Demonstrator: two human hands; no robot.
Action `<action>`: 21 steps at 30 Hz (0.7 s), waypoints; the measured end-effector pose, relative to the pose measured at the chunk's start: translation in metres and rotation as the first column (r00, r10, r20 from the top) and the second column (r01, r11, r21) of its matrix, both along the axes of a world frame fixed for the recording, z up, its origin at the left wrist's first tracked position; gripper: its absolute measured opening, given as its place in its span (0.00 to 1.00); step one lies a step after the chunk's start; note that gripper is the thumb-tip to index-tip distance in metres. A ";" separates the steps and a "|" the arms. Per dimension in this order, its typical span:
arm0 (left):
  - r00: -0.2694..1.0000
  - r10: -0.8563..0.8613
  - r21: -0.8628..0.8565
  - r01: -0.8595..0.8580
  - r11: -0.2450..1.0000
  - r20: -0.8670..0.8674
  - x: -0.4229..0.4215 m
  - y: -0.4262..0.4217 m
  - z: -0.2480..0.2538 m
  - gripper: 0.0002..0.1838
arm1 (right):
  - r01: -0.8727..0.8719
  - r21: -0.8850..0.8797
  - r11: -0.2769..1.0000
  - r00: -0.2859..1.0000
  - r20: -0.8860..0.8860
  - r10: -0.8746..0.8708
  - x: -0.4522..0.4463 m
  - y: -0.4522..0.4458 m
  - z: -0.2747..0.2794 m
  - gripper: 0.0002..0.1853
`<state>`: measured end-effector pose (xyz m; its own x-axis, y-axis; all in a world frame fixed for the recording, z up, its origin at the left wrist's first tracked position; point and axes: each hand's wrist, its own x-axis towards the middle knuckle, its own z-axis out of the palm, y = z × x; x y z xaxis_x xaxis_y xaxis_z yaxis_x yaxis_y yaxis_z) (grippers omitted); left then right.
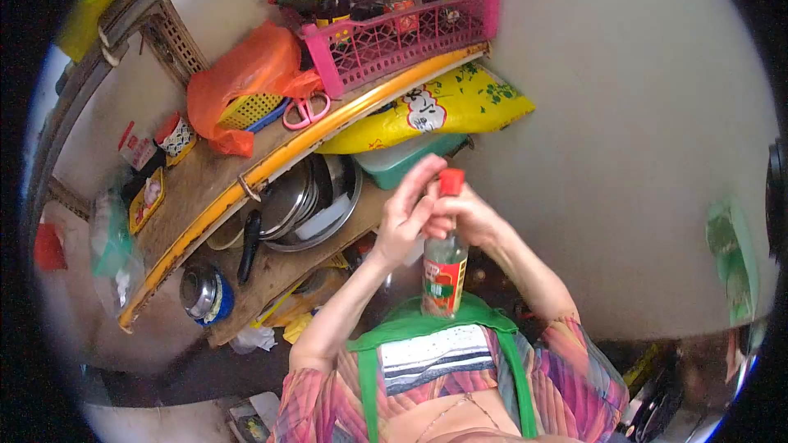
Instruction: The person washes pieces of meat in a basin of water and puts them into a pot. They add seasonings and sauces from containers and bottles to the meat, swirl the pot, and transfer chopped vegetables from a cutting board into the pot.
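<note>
"What's that behind the person's hands?"

"A wooden shelf (193, 189) with an orange front edge, a pink plastic crate (325, 66) standing on it. Nearer us is the green apron (488, 316), and in front of that, well apart from the shelf, the red-labelled bottle (444, 279)."

"On its own feet?"

"Held, I'd say: its base is close to the apron, and I can't tell whether they touch. The right grip (472, 217) is clamped round the neck, just under the cap."

"And the other one?"

"The left grip (402, 221) has its fingers stretched and apart, up beside the red cap (451, 182). Whether a fingertip meets it, I can't tell."

"How would it handle?"

"Stiff, surely. If it's glass, it would be brittle and slick when wet or oily. The weight depends on the fill, which I can't read, but most of it should sit low, so a hold on the neck alone could let the base swing."

"So where would you take it?"

"Round the labelled body for carrying, with the neck as a steadying spot. The cap I'd only pinch, never lift by."
</note>
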<state>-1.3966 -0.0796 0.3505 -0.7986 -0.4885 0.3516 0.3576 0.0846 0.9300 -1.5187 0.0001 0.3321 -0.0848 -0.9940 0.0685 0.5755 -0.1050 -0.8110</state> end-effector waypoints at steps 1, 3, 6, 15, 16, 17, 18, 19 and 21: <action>0.964 0.086 -0.168 -0.131 0.977 -0.253 -0.012 -0.009 0.002 0.26 | 0.000 -0.105 0.995 0.996 -0.088 -0.010 -0.013 0.003 0.030 0.10; 0.965 0.204 -0.128 -0.226 0.966 -0.165 -0.010 -0.026 0.015 0.29 | 0.189 -0.299 0.935 0.904 -0.319 -0.285 -0.034 0.005 0.089 0.13; 0.953 0.289 -0.074 -0.283 0.956 0.096 -0.003 -0.058 -0.002 0.20 | 0.201 -0.695 0.690 0.783 -0.310 -0.540 -0.075 -0.006 0.166 0.11; 0.782 0.389 0.136 -0.507 0.851 0.487 0.055 -0.037 -0.165 0.15 | 0.413 -0.879 0.239 0.625 0.082 -0.776 -0.110 -0.121 0.254 0.11; 0.740 0.407 0.172 -0.568 0.805 0.536 0.067 -0.031 -0.173 0.14 | 0.359 -0.912 0.198 0.556 0.038 -0.830 -0.116 -0.135 0.252 0.10; 0.696 0.419 0.206 -0.625 0.753 0.583 0.080 -0.024 -0.180 0.13 | 0.297 -0.941 0.161 0.478 0.000 -0.878 -0.124 -0.156 0.247 0.09; 0.661 0.444 0.219 -0.674 0.705 0.605 0.092 -0.017 -0.186 0.13 | 0.277 -0.950 0.141 0.426 -0.010 -0.905 -0.136 -0.183 0.242 0.06; 0.624 0.467 0.229 -0.720 0.655 0.627 0.106 -0.009 -0.193 0.13 | 0.258 -0.959 0.121 0.372 -0.017 -0.928 -0.145 -0.207 0.235 0.03; 0.606 0.482 0.268 -0.756 0.598 0.633 0.141 -0.002 -0.231 0.14 | 0.343 -0.885 0.314 0.468 -0.128 -0.874 -0.142 -0.229 0.228 0.13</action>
<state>-1.2557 -0.0816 0.1200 -0.2022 -0.9023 -0.3807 -0.0787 -0.3725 0.9247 -1.6611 -0.2292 0.5605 -0.3250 -0.2124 0.9215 -0.4268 -0.8366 -0.3434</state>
